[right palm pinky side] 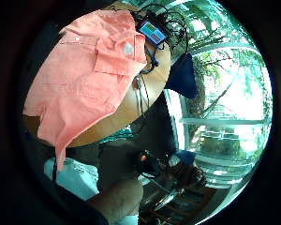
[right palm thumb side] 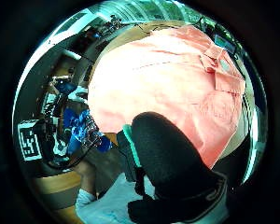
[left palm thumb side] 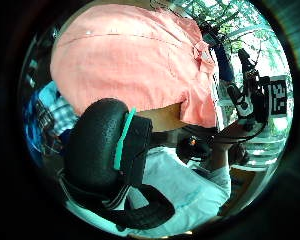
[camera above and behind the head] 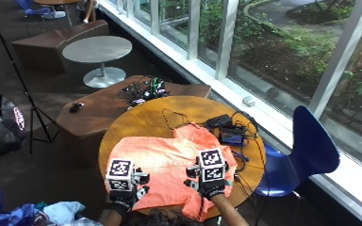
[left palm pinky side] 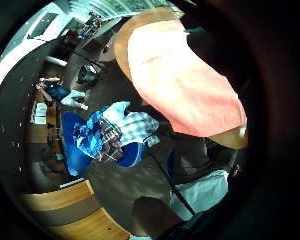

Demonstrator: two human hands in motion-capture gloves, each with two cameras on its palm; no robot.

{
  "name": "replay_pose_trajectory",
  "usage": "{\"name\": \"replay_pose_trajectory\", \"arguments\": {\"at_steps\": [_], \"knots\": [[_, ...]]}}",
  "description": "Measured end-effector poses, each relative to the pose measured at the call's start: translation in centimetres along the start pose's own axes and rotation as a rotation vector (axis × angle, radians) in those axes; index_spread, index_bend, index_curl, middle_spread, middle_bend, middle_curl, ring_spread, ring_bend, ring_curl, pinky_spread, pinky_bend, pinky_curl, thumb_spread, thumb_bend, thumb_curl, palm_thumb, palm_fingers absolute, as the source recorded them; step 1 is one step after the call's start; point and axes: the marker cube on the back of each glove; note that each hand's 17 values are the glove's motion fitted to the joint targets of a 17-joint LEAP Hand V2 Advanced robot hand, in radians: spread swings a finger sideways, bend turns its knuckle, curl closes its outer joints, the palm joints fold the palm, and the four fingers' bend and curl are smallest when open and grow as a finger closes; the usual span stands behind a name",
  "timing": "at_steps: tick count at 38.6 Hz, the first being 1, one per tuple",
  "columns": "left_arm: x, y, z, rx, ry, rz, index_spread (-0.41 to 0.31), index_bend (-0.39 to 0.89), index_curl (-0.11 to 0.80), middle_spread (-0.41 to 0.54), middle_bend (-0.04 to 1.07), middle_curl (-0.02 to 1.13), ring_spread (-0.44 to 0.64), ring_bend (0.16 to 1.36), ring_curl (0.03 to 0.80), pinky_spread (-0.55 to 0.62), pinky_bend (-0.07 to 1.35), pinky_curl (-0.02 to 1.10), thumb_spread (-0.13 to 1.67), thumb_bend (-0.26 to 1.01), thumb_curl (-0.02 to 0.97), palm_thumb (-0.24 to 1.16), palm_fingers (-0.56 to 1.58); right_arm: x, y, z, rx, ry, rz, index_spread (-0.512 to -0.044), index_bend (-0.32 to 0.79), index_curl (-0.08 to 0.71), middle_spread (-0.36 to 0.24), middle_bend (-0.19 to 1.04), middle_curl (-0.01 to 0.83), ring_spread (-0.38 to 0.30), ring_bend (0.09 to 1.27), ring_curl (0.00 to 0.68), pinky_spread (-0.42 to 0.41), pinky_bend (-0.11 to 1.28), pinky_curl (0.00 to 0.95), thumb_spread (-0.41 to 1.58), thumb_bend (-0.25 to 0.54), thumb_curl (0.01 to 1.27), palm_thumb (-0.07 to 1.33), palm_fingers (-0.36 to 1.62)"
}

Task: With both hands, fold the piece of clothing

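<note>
Hovering over orange shirt (camera above and behind the head: 168,162): left hand (camera above and behind the head: 123,197), right hand (camera above and behind the head: 212,188).

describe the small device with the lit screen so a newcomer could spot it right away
Start at the round wooden table by the windows, then the orange shirt spread on it. Just past the shirt's collar, toward the blue chair, lies the small dark device among black cables: only it has a lit blue screen.

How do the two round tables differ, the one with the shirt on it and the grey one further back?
The round wooden table is brown and carries a salmon-orange shirt plus cables and a small device; the grey round pedestal table shows nothing on its top. The wooden one is right under the person's gloved hands, the grey one stands beyond the brown bench. Both have round tops.
</note>
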Motion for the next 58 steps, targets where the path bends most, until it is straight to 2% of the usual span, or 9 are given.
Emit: {"name": "replay_pose_trajectory", "arguments": {"at_steps": [7,17,30,42,47,49,51,52,58], "knots": [[0.4,0.4,-0.3,0.005,-0.012,0.001,-0.062,0.09,0.052,0.039,0.20,0.15,0.14,0.54,0.189,0.19,0.54,0.18,0.81,0.05,0.072,0.11,0.39,0.1,-0.1,0.4,0.000,-0.011,0.004,-0.280,0.13,0.083,0.034,0.19,0.098,0.127,0.26,0.086,0.215,0.49,0.179,0.78,0.096,0.10,0.21,0.14],[0.1,0.2,-0.1,0.010,-0.003,-0.015,-0.077,0.11,0.104,0.058,0.21,0.23,0.18,0.58,0.237,0.25,0.60,0.24,1.07,0.02,0.136,0.12,0.33,-1.3,-0.7,0.6,-0.001,-0.005,-0.020,-0.340,0.13,0.132,0.043,0.20,0.169,0.165,0.30,0.133,0.263,0.54,0.242,1.03,0.047,0.16,0.22,0.09],[-0.3,1.1,0.9,-0.041,-0.010,0.000,-0.081,0.12,0.153,0.064,0.22,0.29,0.19,0.61,0.267,0.27,0.62,0.27,1.16,-0.02,0.194,0.12,0.30,-2.0,-0.4,1.8,-0.038,-0.033,-0.084,-0.356,0.14,0.177,0.053,0.19,0.229,0.181,0.33,0.175,0.279,0.56,0.282,1.16,-0.009,0.21,0.22,0.05],[-2.2,3.4,11.2,-0.354,-0.142,0.090,-0.050,0.07,0.151,0.081,0.22,0.34,0.20,0.67,0.296,0.27,0.67,0.31,1.08,-0.01,0.256,0.20,0.21,2.2,2.6,10.7,-0.233,-0.117,-0.095,-0.314,0.10,0.174,0.050,0.19,0.261,0.163,0.43,0.224,0.240,0.65,0.324,1.11,0.013,0.28,0.39,0.13],[-3.2,2.8,13.2,-0.129,-0.207,0.088,-0.053,0.16,0.180,0.106,0.18,0.34,0.22,0.64,0.293,0.26,0.69,0.32,1.11,0.04,0.283,0.32,0.19,3.4,3.1,12.1,-0.244,-0.123,-0.096,-0.306,0.14,0.188,0.032,0.20,0.276,0.111,0.47,0.242,0.222,0.63,0.324,1.08,0.011,0.30,0.46,0.21],[-3.8,2.5,13.2,0.044,-0.287,0.075,-0.066,0.19,0.201,0.069,0.19,0.34,0.17,0.65,0.292,0.23,0.66,0.31,1.12,0.07,0.299,0.40,0.27,3.7,3.1,12.3,-0.199,-0.118,-0.091,-0.328,0.24,0.224,-0.011,0.22,0.288,0.052,0.46,0.240,0.193,0.57,0.307,1.08,0.029,0.31,0.52,0.34],[-4.2,2.4,12.8,0.207,-0.344,0.072,-0.096,0.20,0.218,-0.011,0.23,0.34,0.07,0.66,0.282,0.17,0.62,0.29,1.13,0.10,0.314,0.48,0.44,4.0,3.1,12.3,-0.122,-0.101,-0.089,-0.333,0.23,0.230,-0.029,0.22,0.292,0.021,0.45,0.239,0.175,0.55,0.302,1.07,0.026,0.32,0.54,0.36],[-4.4,2.5,12.5,0.265,-0.362,0.076,-0.110,0.20,0.225,-0.052,0.25,0.35,0.01,0.67,0.284,0.12,0.63,0.29,1.13,0.11,0.322,0.51,0.55,4.2,2.9,12.3,-0.078,-0.088,-0.091,-0.342,0.32,0.268,-0.055,0.22,0.297,-0.018,0.43,0.240,0.148,0.52,0.299,1.08,0.041,0.32,0.57,0.45],[-5.8,5.3,10.4,0.319,-0.352,0.100,-0.180,0.19,0.271,-0.172,0.25,0.37,-0.19,0.65,0.293,-0.08,0.59,0.30,1.10,0.12,0.348,0.62,0.84,4.5,2.3,12.5,0.168,0.043,-0.155,-0.343,0.45,0.327,-0.156,0.18,0.305,-0.160,0.41,0.240,0.002,0.46,0.278,1.13,0.108,0.35,0.74,0.85]]}}
